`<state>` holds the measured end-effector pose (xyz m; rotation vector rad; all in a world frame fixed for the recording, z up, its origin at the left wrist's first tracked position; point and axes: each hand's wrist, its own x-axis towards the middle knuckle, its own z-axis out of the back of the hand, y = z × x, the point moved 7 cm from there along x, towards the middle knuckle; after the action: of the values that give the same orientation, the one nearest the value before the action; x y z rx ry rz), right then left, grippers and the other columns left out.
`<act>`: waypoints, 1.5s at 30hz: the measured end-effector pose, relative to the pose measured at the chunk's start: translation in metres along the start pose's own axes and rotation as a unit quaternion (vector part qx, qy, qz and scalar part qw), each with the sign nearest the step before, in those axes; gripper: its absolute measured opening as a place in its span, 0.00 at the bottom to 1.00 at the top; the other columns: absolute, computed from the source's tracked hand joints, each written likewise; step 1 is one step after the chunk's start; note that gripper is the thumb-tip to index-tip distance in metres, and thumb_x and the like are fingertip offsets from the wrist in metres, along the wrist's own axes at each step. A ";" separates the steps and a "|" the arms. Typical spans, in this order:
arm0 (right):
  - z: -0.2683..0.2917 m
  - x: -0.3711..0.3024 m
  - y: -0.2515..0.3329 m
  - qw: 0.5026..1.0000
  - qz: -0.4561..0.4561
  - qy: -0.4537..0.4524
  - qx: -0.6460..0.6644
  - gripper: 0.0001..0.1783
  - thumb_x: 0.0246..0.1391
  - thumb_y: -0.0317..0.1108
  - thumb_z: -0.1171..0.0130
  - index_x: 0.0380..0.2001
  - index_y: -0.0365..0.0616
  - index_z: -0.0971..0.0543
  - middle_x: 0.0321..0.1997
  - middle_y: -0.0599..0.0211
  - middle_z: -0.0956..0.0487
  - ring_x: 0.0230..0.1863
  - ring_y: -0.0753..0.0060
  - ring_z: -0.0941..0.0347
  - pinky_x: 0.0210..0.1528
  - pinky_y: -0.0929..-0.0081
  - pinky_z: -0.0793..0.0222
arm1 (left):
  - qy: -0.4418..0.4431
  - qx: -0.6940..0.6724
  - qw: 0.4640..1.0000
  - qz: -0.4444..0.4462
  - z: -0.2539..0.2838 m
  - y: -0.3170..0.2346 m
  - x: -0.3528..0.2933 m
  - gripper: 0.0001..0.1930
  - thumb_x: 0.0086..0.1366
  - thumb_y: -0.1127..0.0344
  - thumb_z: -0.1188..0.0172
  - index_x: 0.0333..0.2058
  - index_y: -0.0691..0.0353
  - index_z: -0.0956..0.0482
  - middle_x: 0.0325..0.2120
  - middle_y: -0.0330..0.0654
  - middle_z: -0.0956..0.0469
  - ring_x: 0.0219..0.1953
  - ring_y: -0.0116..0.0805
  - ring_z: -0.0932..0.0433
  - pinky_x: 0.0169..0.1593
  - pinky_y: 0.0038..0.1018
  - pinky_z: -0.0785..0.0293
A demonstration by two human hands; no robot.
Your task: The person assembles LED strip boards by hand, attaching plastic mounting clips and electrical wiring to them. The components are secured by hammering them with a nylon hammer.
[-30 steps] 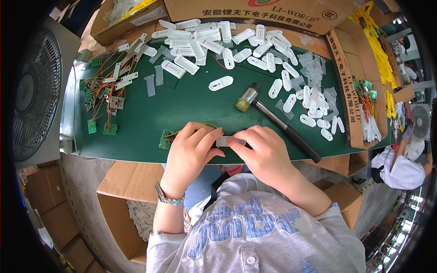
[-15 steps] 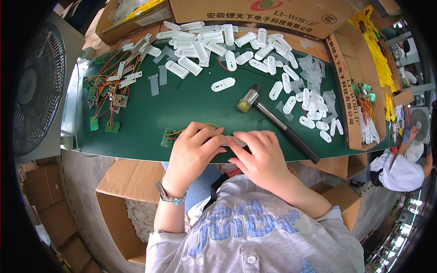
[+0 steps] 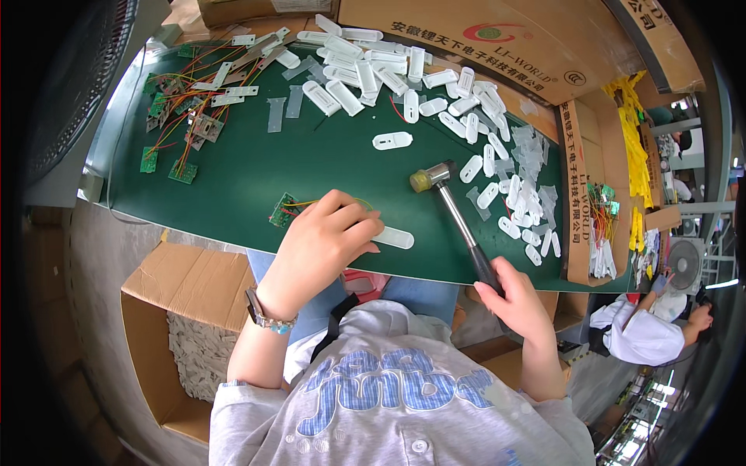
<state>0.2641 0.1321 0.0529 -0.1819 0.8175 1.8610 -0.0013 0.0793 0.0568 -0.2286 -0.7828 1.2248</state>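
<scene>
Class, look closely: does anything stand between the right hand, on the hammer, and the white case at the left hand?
Nothing visible does: only green table shows between the right hand on the hammer and the white case. The left hand covers just the case's left end.

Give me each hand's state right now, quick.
Left hand: closed, fingers holding one end of a white case.
Right hand: closed, holding the hammer by its black handle.

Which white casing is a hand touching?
The white casing at the left hand, right of the nearest green circuit board; the other casings on the table lie untouched.
</scene>
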 end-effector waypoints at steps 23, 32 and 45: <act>-0.009 -0.054 0.021 0.968 0.202 -0.130 -0.077 0.20 0.56 0.28 0.38 0.52 0.37 0.28 0.32 0.50 0.19 0.28 0.47 0.20 0.29 0.60 0.25 | -0.007 -0.001 0.999 -0.032 0.001 0.002 -0.003 0.15 0.47 0.63 0.30 0.32 0.58 0.24 0.36 0.34 0.21 0.42 0.39 0.25 0.46 0.33 0.23; 0.000 -0.050 0.027 0.970 0.186 -0.157 -0.014 0.20 0.57 0.26 0.39 0.53 0.34 0.27 0.31 0.52 0.19 0.27 0.55 0.19 0.28 0.66 0.25 | -0.004 -0.004 1.000 -0.021 0.002 0.003 -0.003 0.16 0.46 0.64 0.29 0.34 0.60 0.23 0.36 0.36 0.20 0.43 0.40 0.24 0.47 0.34 0.23; -0.008 -0.043 0.036 0.950 0.248 -0.188 -0.031 0.21 0.54 0.23 0.39 0.52 0.32 0.27 0.32 0.52 0.18 0.27 0.54 0.18 0.28 0.66 0.24 | -0.006 -0.098 0.992 0.077 0.003 0.014 -0.009 0.24 0.47 0.67 0.27 0.43 0.65 0.25 0.42 0.45 0.22 0.45 0.48 0.22 0.47 0.37 0.22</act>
<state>0.2501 0.0870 0.0833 0.3662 0.5681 2.2944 -0.0146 0.0755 0.0475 -0.4491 -0.9090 1.2953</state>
